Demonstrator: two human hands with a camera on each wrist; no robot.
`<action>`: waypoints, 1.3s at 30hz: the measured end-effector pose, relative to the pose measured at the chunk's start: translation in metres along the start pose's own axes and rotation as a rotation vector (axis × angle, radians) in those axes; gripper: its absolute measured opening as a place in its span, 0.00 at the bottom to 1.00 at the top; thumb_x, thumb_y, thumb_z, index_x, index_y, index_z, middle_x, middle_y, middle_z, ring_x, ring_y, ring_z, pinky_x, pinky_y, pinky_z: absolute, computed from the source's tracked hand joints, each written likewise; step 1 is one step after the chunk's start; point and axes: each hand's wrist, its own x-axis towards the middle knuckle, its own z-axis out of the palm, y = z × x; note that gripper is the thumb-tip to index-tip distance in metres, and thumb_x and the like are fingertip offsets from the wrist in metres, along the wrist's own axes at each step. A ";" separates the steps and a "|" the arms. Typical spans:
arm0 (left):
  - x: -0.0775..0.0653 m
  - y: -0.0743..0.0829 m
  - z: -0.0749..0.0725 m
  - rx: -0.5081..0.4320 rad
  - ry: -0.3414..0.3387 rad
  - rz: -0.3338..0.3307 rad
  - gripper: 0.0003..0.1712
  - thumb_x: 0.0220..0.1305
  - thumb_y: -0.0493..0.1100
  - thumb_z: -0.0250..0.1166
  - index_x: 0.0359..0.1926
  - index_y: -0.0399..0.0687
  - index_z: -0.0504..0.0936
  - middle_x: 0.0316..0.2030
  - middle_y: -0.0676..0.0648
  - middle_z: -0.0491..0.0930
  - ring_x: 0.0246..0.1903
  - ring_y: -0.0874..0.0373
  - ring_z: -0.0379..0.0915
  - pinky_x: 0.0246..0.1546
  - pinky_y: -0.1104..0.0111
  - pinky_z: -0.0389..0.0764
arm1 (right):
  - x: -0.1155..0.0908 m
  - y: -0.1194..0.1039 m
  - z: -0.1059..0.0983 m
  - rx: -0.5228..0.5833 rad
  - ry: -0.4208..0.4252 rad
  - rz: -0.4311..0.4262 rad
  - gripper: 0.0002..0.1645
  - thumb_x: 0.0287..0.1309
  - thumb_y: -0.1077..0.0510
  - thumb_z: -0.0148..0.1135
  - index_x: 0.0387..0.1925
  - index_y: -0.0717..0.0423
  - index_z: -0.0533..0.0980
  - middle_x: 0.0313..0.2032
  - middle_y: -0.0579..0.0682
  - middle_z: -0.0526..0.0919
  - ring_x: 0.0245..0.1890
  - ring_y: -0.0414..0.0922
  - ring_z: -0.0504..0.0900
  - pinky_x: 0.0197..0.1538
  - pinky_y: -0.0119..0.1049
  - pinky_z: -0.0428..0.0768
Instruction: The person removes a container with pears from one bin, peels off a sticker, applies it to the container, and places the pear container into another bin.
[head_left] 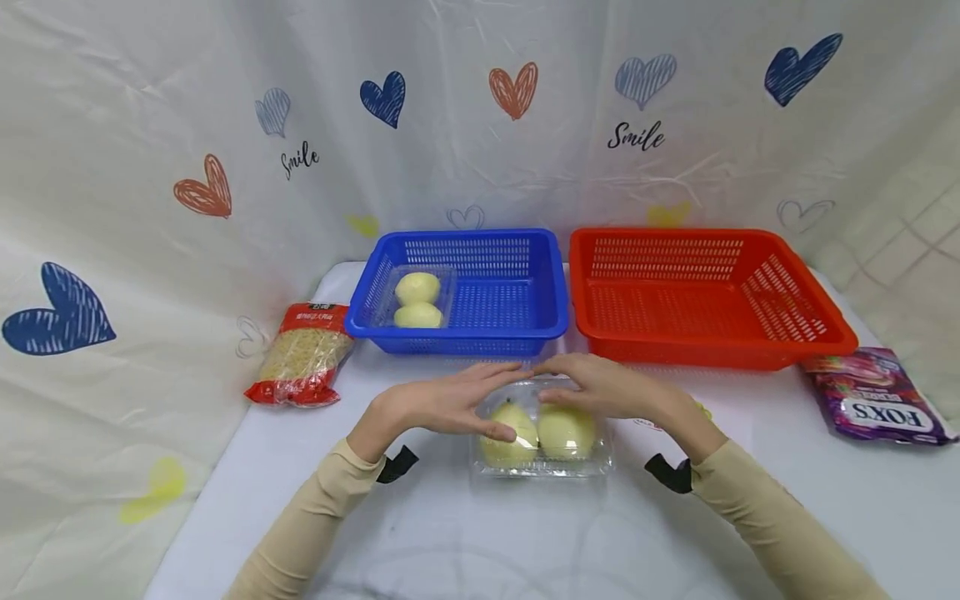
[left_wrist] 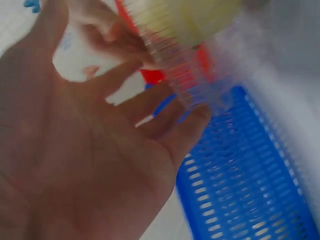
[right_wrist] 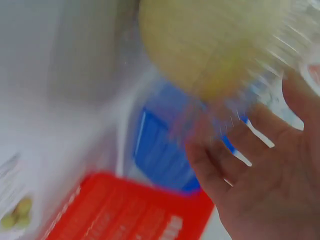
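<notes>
We see a clear box [head_left: 542, 470] lying on the white table [head_left: 525, 546], in front of the two baskets and between the person's hands. In it two pale yellow pears sit side by side: a left pear [head_left: 510, 443] with its stem up and a right pear [head_left: 567, 435]

Left hand [head_left: 453, 402]: at the box's left and far side, fingers stretched and somewhat apart, thumb reaching over the left pear. Right hand [head_left: 603, 388]: at the far right side, fingers gently bent and partly spread, thumb over the right pear. From the head we see the fingertips of both hands nearly meet at the far edge. Neither hand is clamped on anything that we can make out. Both wrist views are blurred, so we cannot tell how firmly any finger touches the plastic

Behind, on the left, a blue basket [head_left: 465, 335] holds a second clear box [head_left: 447, 293] at its left end, with two pale fruits [head_left: 417, 289] inside. Just right of it stands a red basket [head_left: 690, 354]. We note a red pasta bag [head_left: 306, 354] beside the blue basket and a purple packet [head_left: 885, 400] by the red one's near right corner
</notes>
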 end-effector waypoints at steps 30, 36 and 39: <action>0.008 -0.005 -0.002 0.020 -0.123 0.072 0.62 0.56 0.64 0.75 0.82 0.65 0.48 0.84 0.46 0.42 0.83 0.50 0.39 0.83 0.51 0.51 | -0.089 0.077 0.012 -0.268 0.297 0.164 0.18 0.49 0.62 0.80 0.39 0.58 0.78 0.37 0.49 0.83 0.41 0.49 0.82 0.47 0.47 0.82; 0.007 -0.005 -0.003 0.025 -0.131 0.049 0.63 0.56 0.66 0.75 0.83 0.66 0.46 0.84 0.48 0.40 0.83 0.51 0.38 0.83 0.51 0.50 | -0.097 0.070 0.002 -0.157 0.213 0.135 0.13 0.60 0.69 0.68 0.41 0.54 0.74 0.39 0.45 0.84 0.43 0.47 0.84 0.47 0.42 0.87; 0.006 -0.005 -0.003 0.038 -0.123 0.033 0.65 0.56 0.67 0.74 0.83 0.63 0.43 0.84 0.48 0.39 0.84 0.51 0.37 0.84 0.52 0.49 | -0.101 0.063 -0.004 -0.015 0.108 0.172 0.10 0.67 0.65 0.62 0.43 0.53 0.70 0.41 0.45 0.80 0.44 0.43 0.81 0.47 0.35 0.85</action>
